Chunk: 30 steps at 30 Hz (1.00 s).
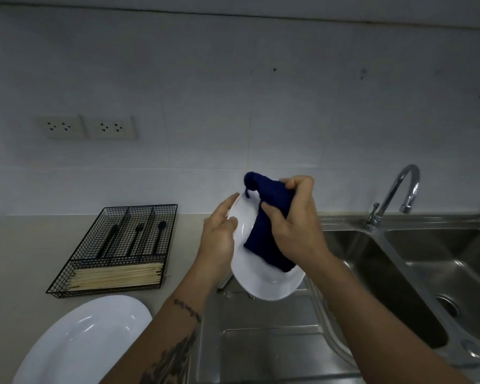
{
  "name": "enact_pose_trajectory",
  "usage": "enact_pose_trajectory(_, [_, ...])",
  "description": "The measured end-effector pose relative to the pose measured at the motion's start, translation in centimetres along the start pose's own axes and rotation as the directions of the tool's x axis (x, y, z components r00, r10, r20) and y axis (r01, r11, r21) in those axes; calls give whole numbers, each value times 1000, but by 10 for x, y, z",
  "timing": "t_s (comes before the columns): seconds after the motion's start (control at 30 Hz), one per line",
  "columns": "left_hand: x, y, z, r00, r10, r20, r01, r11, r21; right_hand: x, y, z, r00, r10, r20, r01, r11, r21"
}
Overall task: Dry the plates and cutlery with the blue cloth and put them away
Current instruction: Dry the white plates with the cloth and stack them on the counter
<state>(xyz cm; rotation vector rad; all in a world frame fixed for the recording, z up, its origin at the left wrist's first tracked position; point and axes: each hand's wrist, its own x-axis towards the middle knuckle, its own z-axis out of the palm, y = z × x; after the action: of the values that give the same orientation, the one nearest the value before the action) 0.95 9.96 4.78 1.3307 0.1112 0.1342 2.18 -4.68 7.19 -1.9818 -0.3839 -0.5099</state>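
My left hand (219,239) grips the left rim of a white oval plate (263,284), held tilted above the steel draining board. My right hand (297,225) is closed on the dark blue cloth (269,217), which lies pressed against the plate's face. A second white oval plate (83,339) rests flat on the counter at the lower left. A black wire cutlery tray (114,250) stands on the counter to the left, with black cutlery (135,238) in its rear compartments and pale wooden chopsticks (117,277) in the front one.
The steel draining board (261,342) lies below my hands. A double sink (438,261) with a chrome tap (396,195) fills the right side. A thin metal rack part (223,284) shows just under the held plate. Two wall sockets (88,127) sit above the counter.
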Motion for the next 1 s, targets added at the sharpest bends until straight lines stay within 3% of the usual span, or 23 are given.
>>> enact_pose_trajectory(0.13, [-3, 4, 0, 998, 26, 52, -23, 999, -48, -8, 10, 14, 977, -215, 3, 197, 890, -410])
enact_pose_trajectory(0.33, [-10, 1, -12, 997, 10, 70, -3, 996, -93, -33, 20, 29, 948, -212, 237, 305, 815, -493])
enact_pose_trajectory(0.47, [-14, -3, -18, 1000, -10, -9, 9, 994, -104, -14, 30, 17, 991, -32, 129, 90, 876, -475])
enact_pose_trajectory(0.53, [-17, 0, -23, 998, -11, -59, 3, 991, -136, -2, 41, 3, 990, 135, 33, -118, 940, -320])
enact_pose_trajectory(0.6, [-17, 3, -30, 996, -1, -91, -14, 986, -167, -3, 47, -9, 947, 321, -8, -321, 946, -50])
enact_pose_trajectory(0.63, [-17, 6, -32, 996, 9, -91, -24, 986, -166, -10, 48, -12, 918, 398, 6, -397, 916, 58])
enact_pose_trajectory(0.7, [-15, 10, -35, 997, 24, -71, -34, 990, -139, -21, 48, -14, 896, 443, 34, -444, 889, 112])
enact_pose_trajectory(0.77, [-14, 12, -32, 999, 21, -37, -25, 996, -89, -21, 43, -10, 921, 389, 10, -389, 921, 27])
enact_pose_trajectory(0.83, [-15, 12, -25, 1000, 14, 9, -13, 999, -45, -12, 30, -9, 968, 247, 32, -244, 966, -91])
enact_pose_trajectory(0.93, [-17, 12, -19, 999, 12, 34, -10, 998, -63, -1, 8, -10, 974, 71, 214, -16, 969, -245])
enact_pose_trajectory(1.0, [-17, 13, -20, 1000, 21, 19, -19, 994, -105, 5, 2, -15, 948, 71, 309, 15, 964, -266])
